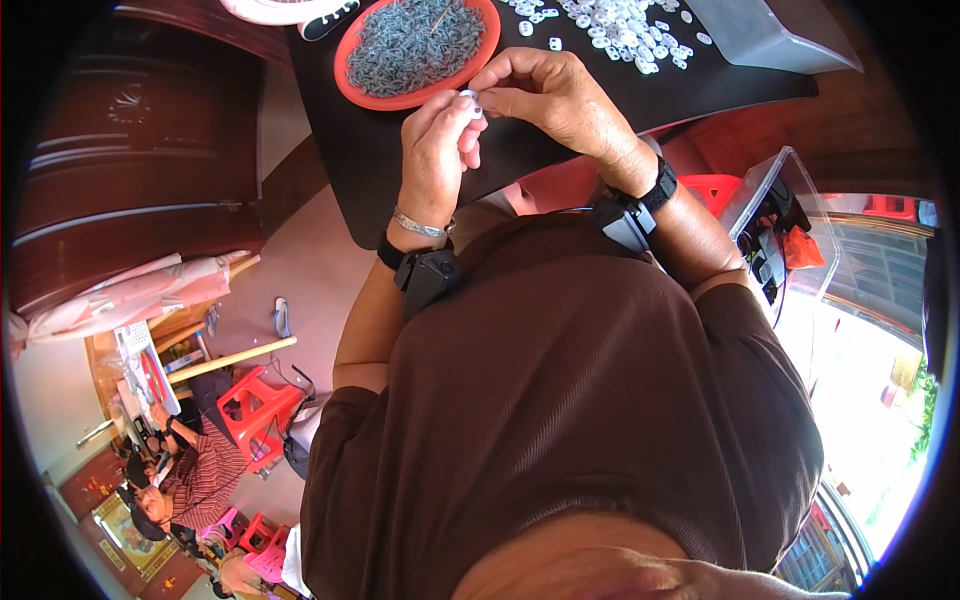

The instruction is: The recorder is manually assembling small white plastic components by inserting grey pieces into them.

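Over the near edge of the black table (540, 175), my left hand (438, 145) pinches a small white plastic piece (468, 94) between thumb and fingers. My right hand (565, 105) meets it there, thumb and forefinger pressed together at the piece. Whatever the right fingertips hold is too small to make out. Just beyond my left hand sits an orange-red oval tray (345, 80) heaped with small grey screws (415, 45). Farther right, past my right hand, lies a loose pile of white plastic pieces (630, 30) with holes in them.
A grey translucent bin (765, 35) lies at the table's far right. At the far left edge are a pink round object (270, 10) and a black-and-white one (328, 18). Red stools (258, 415) and another seated person (195, 470) are off to the left.
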Demonstrator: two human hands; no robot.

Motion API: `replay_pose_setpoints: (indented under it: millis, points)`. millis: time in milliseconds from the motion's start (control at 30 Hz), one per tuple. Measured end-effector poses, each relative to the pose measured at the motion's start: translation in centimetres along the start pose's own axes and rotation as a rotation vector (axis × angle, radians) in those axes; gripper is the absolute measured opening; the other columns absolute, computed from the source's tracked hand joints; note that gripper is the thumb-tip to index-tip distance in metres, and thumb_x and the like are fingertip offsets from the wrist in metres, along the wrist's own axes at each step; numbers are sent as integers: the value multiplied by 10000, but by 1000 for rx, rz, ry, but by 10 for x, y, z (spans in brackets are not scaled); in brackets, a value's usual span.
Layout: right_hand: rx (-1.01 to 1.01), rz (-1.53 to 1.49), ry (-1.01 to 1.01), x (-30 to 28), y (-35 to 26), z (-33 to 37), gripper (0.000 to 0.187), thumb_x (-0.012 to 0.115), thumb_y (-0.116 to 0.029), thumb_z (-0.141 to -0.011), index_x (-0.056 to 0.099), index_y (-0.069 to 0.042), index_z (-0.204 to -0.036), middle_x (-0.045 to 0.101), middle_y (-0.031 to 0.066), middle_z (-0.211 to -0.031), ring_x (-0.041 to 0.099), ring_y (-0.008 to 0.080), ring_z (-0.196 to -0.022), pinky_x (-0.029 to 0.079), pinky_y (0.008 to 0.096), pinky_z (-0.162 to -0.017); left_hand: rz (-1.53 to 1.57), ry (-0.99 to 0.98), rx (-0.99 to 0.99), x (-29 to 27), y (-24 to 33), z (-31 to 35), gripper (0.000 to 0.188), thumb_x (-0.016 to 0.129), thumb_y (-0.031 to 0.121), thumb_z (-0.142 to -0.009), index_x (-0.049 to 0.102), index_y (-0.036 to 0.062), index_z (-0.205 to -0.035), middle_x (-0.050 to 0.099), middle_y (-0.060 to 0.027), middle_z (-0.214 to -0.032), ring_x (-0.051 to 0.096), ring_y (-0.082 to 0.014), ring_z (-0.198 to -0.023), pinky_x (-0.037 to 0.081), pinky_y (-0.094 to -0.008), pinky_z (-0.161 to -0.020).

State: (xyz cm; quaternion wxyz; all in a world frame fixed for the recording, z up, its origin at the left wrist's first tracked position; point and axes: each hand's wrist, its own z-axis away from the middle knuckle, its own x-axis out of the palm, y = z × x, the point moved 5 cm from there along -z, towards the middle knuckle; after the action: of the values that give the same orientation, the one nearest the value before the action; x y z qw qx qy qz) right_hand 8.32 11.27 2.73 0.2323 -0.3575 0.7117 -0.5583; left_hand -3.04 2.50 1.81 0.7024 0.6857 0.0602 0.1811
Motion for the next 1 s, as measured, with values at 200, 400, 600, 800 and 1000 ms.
replay_pose_setpoints:
  millis: [200,400,600,800,1000]
  points:
    - [-40,118,-34,6,-4,3,181,677,-124,-823,657,-12,-963,669,45,-843,626,106,-785,502,242,-737,40,43,-8,-2,-5,0,214,521,188,-874,598,-4,-818,484,6,-583,413,-68,-445,341,-199,-429]
    - [-344,615,104,20,-23,11,285,737,-150,-717,656,-45,-970,654,107,-861,657,244,-753,534,317,-679,3,123,14,1,-2,3,229,524,198,-878,614,-10,-849,524,-9,-603,441,-71,-447,342,-198,-429]
    - [-423,629,107,20,-27,11,290,735,-173,-725,654,-42,-971,652,100,-882,652,260,-753,539,325,-667,-2,136,48,-4,1,4,235,533,208,-877,614,-11,-848,535,-17,-597,492,-88,-464,352,-197,-439]
    - [-547,552,95,21,-35,16,295,731,-158,-740,651,-32,-994,664,97,-900,660,249,-787,541,303,-677,-13,81,155,-1,17,10,243,531,205,-871,574,4,-741,512,-18,-567,484,-92,-471,343,-201,-458]
    - [-542,510,92,22,-37,18,291,730,-171,-752,651,-38,-999,674,99,-857,669,247,-757,541,293,-655,-124,103,196,3,28,16,269,531,195,-868,533,19,-664,476,-4,-533,442,-68,-468,301,-203,-454]
